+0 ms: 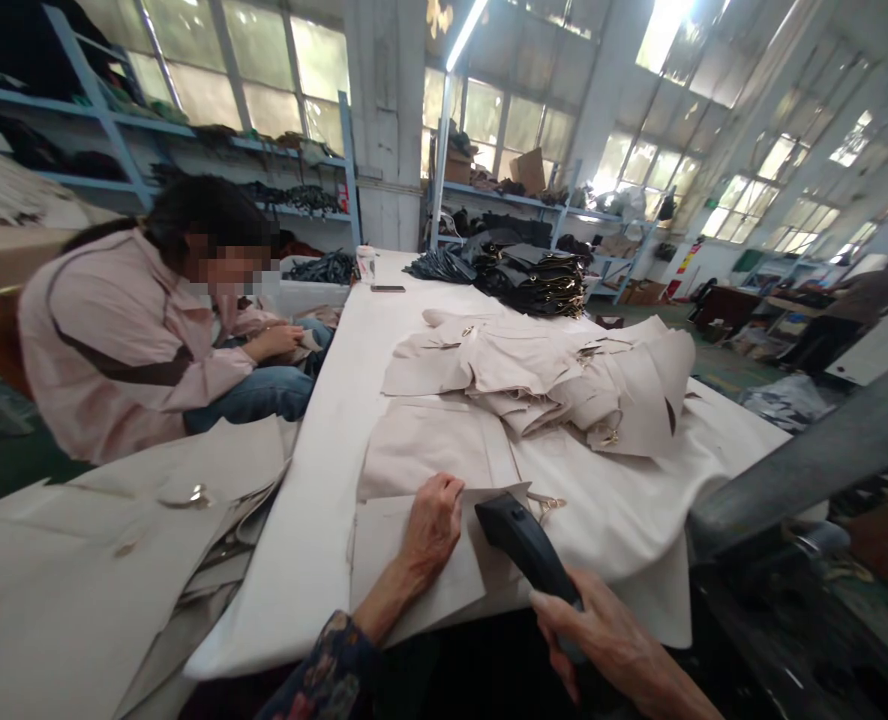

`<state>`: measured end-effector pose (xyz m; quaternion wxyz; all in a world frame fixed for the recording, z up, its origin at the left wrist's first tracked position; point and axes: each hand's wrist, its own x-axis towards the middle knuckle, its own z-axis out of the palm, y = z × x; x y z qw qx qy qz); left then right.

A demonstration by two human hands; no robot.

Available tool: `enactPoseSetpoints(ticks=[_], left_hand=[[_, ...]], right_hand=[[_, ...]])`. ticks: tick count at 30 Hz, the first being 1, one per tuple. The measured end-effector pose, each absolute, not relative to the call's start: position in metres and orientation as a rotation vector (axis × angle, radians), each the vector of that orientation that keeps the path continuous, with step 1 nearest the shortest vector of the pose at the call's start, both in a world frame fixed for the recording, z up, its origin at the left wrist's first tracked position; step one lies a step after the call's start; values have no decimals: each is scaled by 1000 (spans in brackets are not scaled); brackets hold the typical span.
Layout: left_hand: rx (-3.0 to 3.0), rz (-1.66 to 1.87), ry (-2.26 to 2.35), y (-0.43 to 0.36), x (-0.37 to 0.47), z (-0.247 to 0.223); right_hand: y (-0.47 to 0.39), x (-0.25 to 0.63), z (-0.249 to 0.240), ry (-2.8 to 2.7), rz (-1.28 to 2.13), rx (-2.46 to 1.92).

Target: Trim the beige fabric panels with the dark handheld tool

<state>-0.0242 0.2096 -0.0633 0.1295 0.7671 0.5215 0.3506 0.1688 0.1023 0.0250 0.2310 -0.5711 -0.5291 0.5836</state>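
My left hand (435, 525) lies on a beige leather-like panel (391, 540) near the table's front edge. Its fingers are curled together, gripping the panel's upper edge. In my right hand (594, 620) is a black handheld tool shaped like a hair clipper (526, 540), its wide head over the panel's right part. A small gold-coloured metal fitting (550, 504) shows just beyond the head. Behind the panel lies another flat beige piece (429, 445). Farther back, a loose heap of beige pieces (526, 365) with metal fittings covers part of the white tabletop (316, 500).
Stacked black pieces (526, 275) and a phone (388, 289) are at the table's far end. More beige panels (114, 540) are piled at the left. A seated co-worker (136, 330) bends over handwork there. A thick grey pole (811, 450) slants across the right.
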Motion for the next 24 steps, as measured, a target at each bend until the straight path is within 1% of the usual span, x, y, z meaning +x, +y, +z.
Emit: enactPoseSetpoints(ticks=[4, 8, 14, 19, 24], left_hand=[[2228, 982, 1533, 208, -24, -61], [2212, 955, 1560, 207, -23, -59], [2209, 906, 1573, 210, -24, -63], [2208, 887, 1583, 211, -23, -63], [2245, 878, 1588, 209, -24, -60]], right_hand=[[100, 178, 21, -1459, 1647, -1604], [116, 181, 16, -1437, 1610, -1630], [145, 187, 36, -1394, 1472, -1634], [130, 206, 46, -1411, 1452, -1647], [106, 211, 32, -1459, 1503, -1679]])
